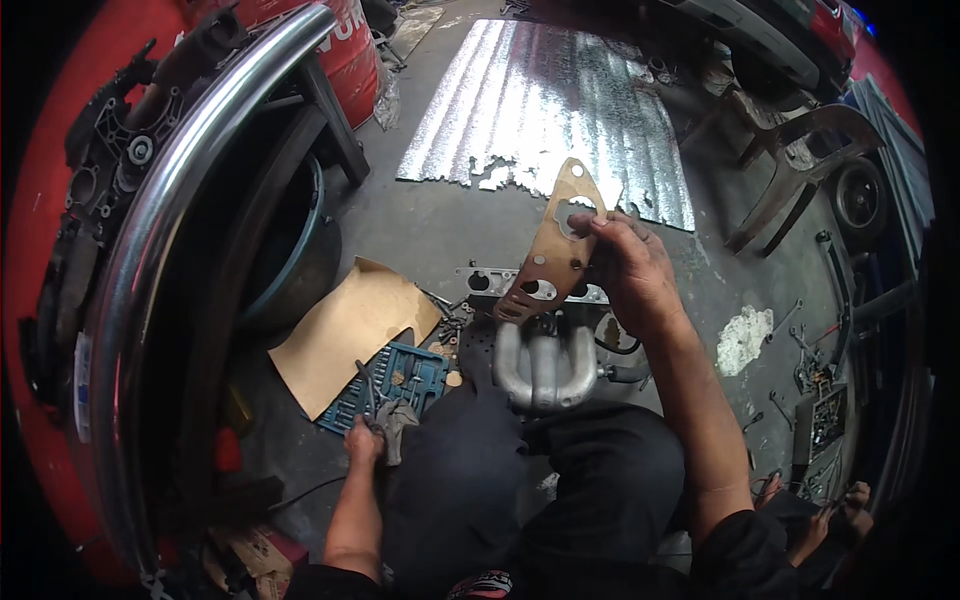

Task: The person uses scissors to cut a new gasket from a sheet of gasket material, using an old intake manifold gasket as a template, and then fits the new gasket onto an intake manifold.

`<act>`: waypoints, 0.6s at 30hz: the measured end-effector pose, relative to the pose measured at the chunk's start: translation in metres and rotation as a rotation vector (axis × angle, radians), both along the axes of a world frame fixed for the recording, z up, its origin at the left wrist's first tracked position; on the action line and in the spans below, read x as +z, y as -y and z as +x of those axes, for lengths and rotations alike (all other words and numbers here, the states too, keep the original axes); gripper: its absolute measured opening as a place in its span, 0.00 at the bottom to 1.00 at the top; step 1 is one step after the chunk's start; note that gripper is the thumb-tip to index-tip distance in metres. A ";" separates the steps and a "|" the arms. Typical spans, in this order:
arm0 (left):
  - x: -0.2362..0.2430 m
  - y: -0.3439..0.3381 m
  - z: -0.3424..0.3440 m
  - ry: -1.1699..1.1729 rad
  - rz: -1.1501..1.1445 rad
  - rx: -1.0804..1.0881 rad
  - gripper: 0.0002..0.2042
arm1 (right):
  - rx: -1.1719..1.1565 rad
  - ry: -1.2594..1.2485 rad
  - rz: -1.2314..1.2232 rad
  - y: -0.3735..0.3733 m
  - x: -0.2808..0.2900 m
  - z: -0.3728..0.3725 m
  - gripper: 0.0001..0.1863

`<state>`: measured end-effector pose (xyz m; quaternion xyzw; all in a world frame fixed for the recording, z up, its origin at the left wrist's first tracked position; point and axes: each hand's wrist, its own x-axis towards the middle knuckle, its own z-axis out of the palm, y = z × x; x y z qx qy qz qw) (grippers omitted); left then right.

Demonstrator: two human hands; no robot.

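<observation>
In the head view, my right hand (630,265) grips a brown cut gasket (550,245) with several holes, held up above an aluminium manifold (543,365) with a flanged top on the floor. My left hand (365,440) is closed on a dark metal hand tool (370,395), its exact type unclear, beside a grey rag (400,430). Under that tool lies an open blue socket set (410,370). A sheet of tan gasket paper (340,320) with a cut edge overlaps the set, with small loose bolts (450,320) and paper offcuts nearby.
A chrome bar (205,125) and engine parts (140,150) stand at left, beside a dark drum (295,270). A torn foil mat (530,90) lies ahead. A plastic chair (790,140), wheel (855,200) and tools (810,370) are at right. Another person's hands (855,505) show lower right.
</observation>
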<state>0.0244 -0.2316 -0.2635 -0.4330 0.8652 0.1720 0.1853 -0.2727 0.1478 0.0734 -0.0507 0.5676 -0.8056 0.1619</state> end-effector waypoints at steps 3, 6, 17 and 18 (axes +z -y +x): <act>-0.003 0.013 0.025 -0.203 0.087 0.112 0.27 | 0.044 0.037 -0.062 0.005 -0.015 0.002 0.18; 0.012 0.003 0.036 -0.349 0.089 0.169 0.28 | 0.070 0.077 -0.054 0.013 -0.033 0.007 0.17; 0.278 -0.140 -0.123 -0.932 0.367 -0.290 0.28 | 0.137 0.088 0.008 0.035 -0.071 0.006 0.22; 0.289 -0.149 -0.137 -0.933 0.403 -0.339 0.29 | 0.123 0.087 -0.025 0.037 -0.069 0.008 0.22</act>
